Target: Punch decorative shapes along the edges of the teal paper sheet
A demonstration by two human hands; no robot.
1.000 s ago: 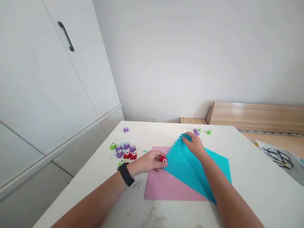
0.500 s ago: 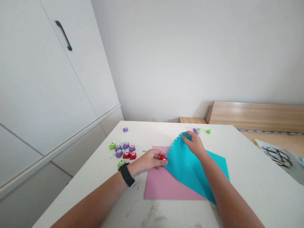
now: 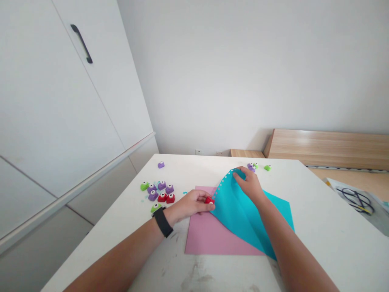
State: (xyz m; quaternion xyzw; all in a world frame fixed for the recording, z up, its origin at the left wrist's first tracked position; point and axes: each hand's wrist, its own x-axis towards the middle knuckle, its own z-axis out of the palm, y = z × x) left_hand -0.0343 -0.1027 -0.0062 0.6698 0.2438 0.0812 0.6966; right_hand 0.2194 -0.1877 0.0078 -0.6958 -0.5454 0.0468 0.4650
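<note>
Here's the left hand [image 3: 190, 205] clenched around a red paper punch [image 3: 209, 200], right on the edge of the blue paper [image 3: 243, 219], while the right hand [image 3: 249, 184] pinches that sheet up, curling it over the pink paper [image 3: 206, 235] on the white counter [image 3: 322, 227].

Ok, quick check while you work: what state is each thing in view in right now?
Left hand: gripping the red craft punch at the teal sheet's edge.
Right hand: holding the teal paper sheet up near its corner.
Teal paper sheet: curled up, with punched holes along one edge.
Pink paper sheet: flat, partly under the teal sheet.
Other craft punches: loose on the white table.
Cabinet doors: shut.
</note>
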